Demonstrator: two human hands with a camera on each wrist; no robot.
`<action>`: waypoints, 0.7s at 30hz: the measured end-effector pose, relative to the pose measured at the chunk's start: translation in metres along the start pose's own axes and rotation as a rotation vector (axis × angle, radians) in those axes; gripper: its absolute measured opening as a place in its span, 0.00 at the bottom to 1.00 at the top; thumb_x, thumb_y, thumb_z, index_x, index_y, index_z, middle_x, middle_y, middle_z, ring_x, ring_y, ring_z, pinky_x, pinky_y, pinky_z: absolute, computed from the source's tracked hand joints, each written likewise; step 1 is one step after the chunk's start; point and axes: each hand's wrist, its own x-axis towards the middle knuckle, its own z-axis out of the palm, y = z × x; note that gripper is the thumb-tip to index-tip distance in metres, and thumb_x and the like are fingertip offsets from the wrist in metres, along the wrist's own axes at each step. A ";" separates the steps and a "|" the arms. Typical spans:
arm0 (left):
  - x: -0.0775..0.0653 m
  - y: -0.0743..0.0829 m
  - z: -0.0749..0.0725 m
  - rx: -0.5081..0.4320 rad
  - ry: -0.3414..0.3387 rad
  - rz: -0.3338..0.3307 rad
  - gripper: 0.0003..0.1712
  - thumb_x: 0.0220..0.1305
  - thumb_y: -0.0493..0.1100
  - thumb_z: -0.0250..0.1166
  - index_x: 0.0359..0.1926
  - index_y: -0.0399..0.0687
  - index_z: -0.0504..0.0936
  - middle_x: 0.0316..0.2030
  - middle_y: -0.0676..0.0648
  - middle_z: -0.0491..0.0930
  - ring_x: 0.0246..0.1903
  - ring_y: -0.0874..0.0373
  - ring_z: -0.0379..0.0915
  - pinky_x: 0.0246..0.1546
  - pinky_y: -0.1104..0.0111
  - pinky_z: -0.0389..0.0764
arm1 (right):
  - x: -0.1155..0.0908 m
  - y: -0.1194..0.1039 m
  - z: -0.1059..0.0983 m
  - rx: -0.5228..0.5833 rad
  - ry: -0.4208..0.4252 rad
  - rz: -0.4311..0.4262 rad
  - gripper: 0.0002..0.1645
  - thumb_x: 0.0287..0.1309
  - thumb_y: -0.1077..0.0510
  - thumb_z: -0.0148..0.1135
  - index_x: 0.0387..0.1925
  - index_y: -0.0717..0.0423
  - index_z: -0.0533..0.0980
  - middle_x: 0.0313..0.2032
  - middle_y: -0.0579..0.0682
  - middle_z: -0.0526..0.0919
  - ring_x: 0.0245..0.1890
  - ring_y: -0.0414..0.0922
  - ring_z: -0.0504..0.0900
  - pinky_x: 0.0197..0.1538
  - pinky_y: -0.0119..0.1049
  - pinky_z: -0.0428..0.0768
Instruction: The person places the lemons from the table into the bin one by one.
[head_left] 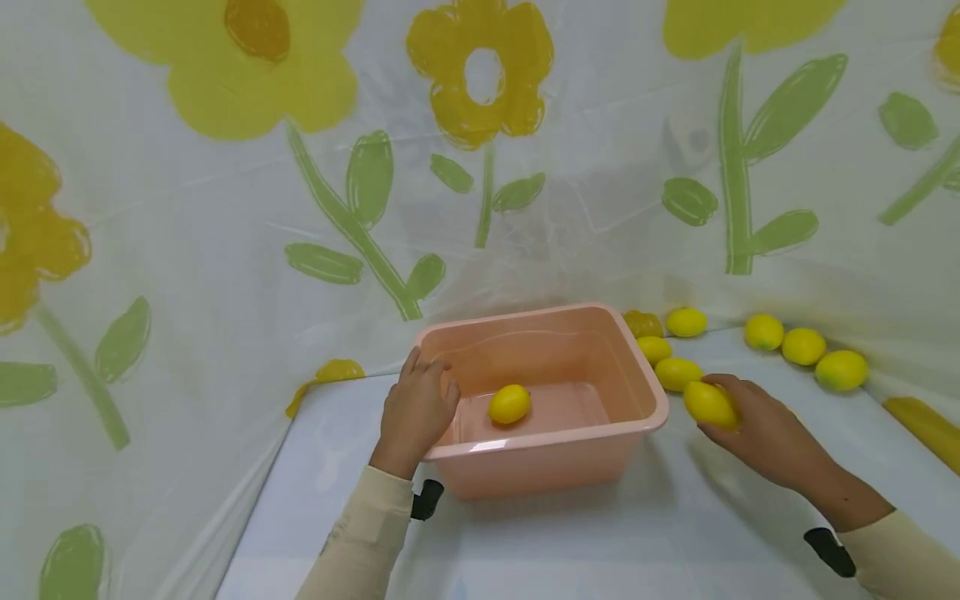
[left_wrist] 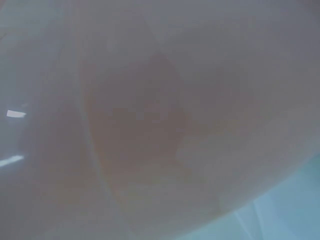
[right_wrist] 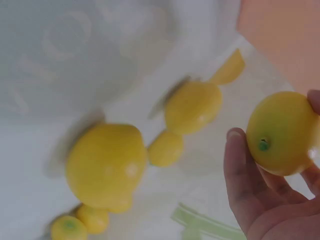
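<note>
A pink plastic basin (head_left: 540, 462) stands on the white surface, with one yellow lemon (head_left: 509, 405) lying on its floor. At the basin's left rim my left hand (head_left: 418, 410) grips the edge, thumb on the inner side. My right hand (head_left: 772, 435) holds another lemon (head_left: 707, 405) between thumb and fingers, to the right of the basin. In the right wrist view that lemon (right_wrist: 282, 132) shows its green-tipped end, fingertips around it. The left wrist view is filled by a blurred pinkish basin wall (left_wrist: 150, 125), and the left fingers are hidden there.
Beside the basin's right wall lie several lemons (head_left: 678, 375), some close behind the right hand. Three more lemons (head_left: 803, 346) sit in a row farther right, along the back edge. A white cloth (head_left: 600, 167) with printed yellow flowers hangs behind.
</note>
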 end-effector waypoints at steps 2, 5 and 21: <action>0.000 0.000 0.001 0.004 0.012 0.004 0.20 0.61 0.50 0.54 0.52 0.49 0.77 0.50 0.43 0.79 0.67 0.48 0.54 0.50 0.47 0.74 | -0.003 -0.004 -0.007 0.002 0.047 -0.012 0.43 0.52 0.37 0.59 0.61 0.58 0.61 0.53 0.64 0.70 0.42 0.54 0.72 0.39 0.50 0.74; 0.000 0.000 0.002 0.007 0.026 0.006 0.19 0.61 0.49 0.55 0.51 0.49 0.77 0.49 0.43 0.80 0.67 0.48 0.55 0.49 0.47 0.75 | -0.005 -0.011 -0.014 0.012 0.135 -0.044 0.41 0.52 0.40 0.62 0.61 0.59 0.62 0.53 0.64 0.71 0.40 0.52 0.71 0.36 0.42 0.76; 0.001 0.001 0.003 0.016 0.022 0.009 0.19 0.62 0.50 0.53 0.51 0.49 0.78 0.51 0.44 0.79 0.67 0.49 0.55 0.48 0.47 0.75 | -0.006 -0.050 -0.029 0.139 0.360 -0.148 0.40 0.48 0.50 0.68 0.62 0.51 0.63 0.55 0.58 0.71 0.43 0.47 0.70 0.36 0.11 0.64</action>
